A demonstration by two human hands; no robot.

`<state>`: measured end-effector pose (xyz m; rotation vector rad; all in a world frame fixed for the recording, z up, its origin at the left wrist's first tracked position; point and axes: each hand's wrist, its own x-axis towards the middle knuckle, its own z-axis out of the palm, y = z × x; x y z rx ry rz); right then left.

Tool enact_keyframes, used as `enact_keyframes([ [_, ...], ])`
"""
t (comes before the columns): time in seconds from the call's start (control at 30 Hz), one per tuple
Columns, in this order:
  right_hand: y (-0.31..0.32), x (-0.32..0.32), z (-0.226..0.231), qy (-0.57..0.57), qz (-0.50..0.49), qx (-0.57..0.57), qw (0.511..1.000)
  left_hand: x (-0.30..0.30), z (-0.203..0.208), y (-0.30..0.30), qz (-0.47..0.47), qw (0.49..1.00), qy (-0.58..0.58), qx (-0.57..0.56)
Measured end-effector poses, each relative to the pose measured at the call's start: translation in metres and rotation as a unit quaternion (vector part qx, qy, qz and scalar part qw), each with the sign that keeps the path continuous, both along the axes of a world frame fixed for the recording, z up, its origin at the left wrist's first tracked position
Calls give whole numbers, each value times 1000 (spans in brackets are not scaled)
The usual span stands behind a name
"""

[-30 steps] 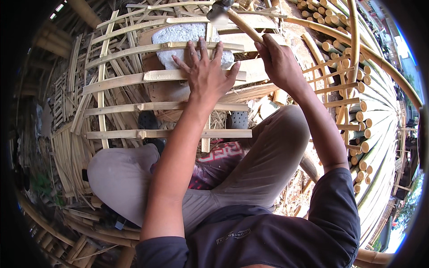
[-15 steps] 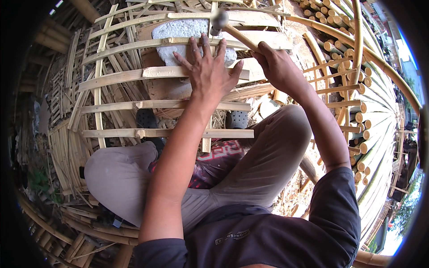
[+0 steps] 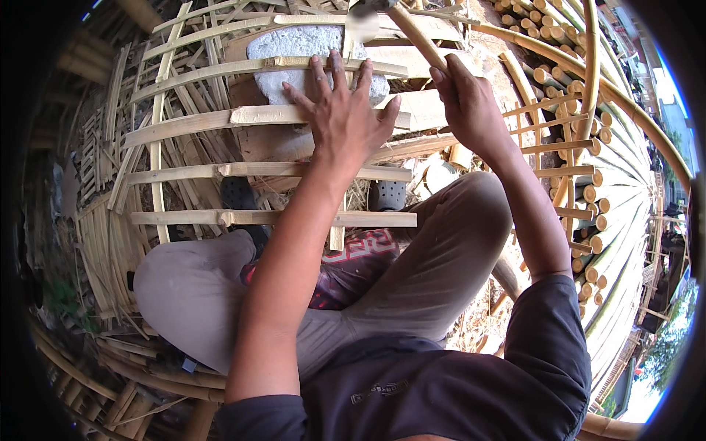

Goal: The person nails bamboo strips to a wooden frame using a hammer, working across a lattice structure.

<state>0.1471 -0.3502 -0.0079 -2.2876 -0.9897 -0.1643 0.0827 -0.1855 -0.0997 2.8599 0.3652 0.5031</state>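
Observation:
My right hand (image 3: 471, 103) is closed round the wooden handle of a hammer (image 3: 416, 37); its blurred head is at the top of the view, over an upright strip. With fingers spread, my left hand (image 3: 342, 114) lies flat across a bamboo slat (image 3: 220, 72) above a pale stone block (image 3: 294, 45). That slat belongs to a lattice of several crosswise slats joined by upright strips (image 3: 157, 147). A nearer slat (image 3: 176, 126) passes under my left palm. My hand hides part of the stone and of the middle upright strip.
Stacked bamboo poles (image 3: 588, 242) stand at the right, beside a small slatted frame (image 3: 562, 147). Loose bamboo strips (image 3: 103, 242) are heaped on the left. My bent legs (image 3: 441, 250) are below the lattice, with dark clogs (image 3: 386, 195) under its near slats.
The hammer and my right hand have moved up, the hammer head rising toward the top edge. My left hand stays spread on the slat. The lattice has shifted slightly left.

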Motion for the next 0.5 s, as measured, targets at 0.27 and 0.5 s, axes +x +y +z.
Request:
enact_keyframes([
  [0.27,-4,4,7,-35,15,-25,999,4,2,-1,-2,1000,-5,8],
  [0.5,-7,8,3,-22,18,-114,993,-2,1,-3,-5,1000,-5,2],
])
